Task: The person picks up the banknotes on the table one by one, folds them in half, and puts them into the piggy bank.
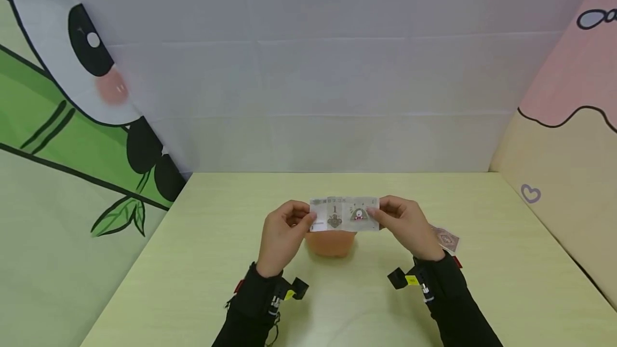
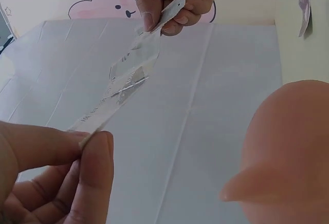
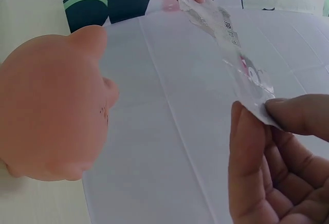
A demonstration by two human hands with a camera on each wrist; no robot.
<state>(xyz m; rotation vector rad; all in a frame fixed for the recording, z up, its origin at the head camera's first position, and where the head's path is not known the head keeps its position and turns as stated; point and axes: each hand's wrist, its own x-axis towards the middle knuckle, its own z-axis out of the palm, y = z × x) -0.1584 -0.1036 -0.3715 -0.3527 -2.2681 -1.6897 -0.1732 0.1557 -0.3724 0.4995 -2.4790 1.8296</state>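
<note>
A toy banknote [image 1: 344, 213] with a "1" printed on it is stretched flat between both hands above the table. My left hand [image 1: 284, 229] pinches its left end and my right hand [image 1: 402, 224] pinches its right end. The left wrist view shows the note [image 2: 126, 82] edge-on between thumb and finger; the right wrist view shows the note [image 3: 226, 39] the same way. Directly under the note stands an orange piggy bank [image 1: 331, 243], seen large as the piggy bank [image 2: 288, 152] and piggy bank [image 3: 49, 103] in the wrist views.
Another banknote [image 1: 445, 239] lies on the pale green table [image 1: 193, 261] just right of my right wrist. White cloth backs the table, with a panda-and-bamboo panel on the left and a pink cartoon panel on the right.
</note>
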